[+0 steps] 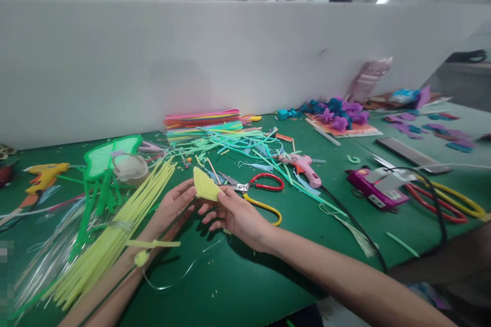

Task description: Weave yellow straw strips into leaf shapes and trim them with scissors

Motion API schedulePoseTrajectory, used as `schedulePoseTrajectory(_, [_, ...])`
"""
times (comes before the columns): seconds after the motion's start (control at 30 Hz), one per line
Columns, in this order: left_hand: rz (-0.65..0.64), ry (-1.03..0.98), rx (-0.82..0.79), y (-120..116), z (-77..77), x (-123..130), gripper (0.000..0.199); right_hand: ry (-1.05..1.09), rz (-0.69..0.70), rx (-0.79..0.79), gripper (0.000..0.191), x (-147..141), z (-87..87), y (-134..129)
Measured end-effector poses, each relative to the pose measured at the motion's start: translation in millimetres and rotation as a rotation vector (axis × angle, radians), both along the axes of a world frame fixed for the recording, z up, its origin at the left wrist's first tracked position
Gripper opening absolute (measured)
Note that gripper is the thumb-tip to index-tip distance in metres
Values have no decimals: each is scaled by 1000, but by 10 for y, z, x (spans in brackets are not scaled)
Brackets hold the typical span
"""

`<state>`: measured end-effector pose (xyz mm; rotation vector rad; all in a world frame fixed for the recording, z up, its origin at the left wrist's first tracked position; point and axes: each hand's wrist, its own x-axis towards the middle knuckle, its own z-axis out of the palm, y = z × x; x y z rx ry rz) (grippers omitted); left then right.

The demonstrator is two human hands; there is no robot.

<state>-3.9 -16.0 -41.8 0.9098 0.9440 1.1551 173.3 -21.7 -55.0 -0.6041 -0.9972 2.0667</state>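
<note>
A small pale yellow fan-shaped piece [206,185] is held up between both of my hands over the green table. My left hand [177,203] pinches its left edge between thumb and fingers. On its lower right corner, the thumb and forefinger of my right hand [238,214] are closed, with the other fingers loosely curled below. Scissors [242,187] with one red and one yellow handle lie partly open just behind my right hand. Across my left forearm show a yellow strip [153,243] and a round yellow bit [141,258] by a thin dark stem.
Long yellow strips [115,235] lie left, beside a green frame-like object [111,158] and a yellow glue gun [45,176]. A pink glue gun [305,167] with a black cord lies right of centre. Colourful strips [203,120] and purple flowers [339,112] line the white partition [230,56].
</note>
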Motion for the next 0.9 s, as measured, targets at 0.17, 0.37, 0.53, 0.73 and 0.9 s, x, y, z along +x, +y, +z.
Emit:
schedulePoseTrajectory(0.17, [1, 21, -51, -21, 11, 29, 30, -679, -65, 676, 34, 227, 171, 125])
schedulePoseTrajectory(0.37, [29, 12, -84, -70, 42, 1, 38, -1533, -174, 1278, 29, 624, 479, 270])
schedulePoseTrajectory(0.53, [-26, -55, -70, -123, 102, 41, 51, -1883, 13, 1220, 48, 650, 400, 185])
schedulePoseTrajectory(0.73, [-52, -105, -93, -149, 154, 65, 44, -1856, 7, 1171, 57, 672, 337, 201])
schedulePoseTrajectory(0.9, [-21, -138, -114, -155, 188, 71, 45, -1676, -212, 1142, 67, 845, 299, 148])
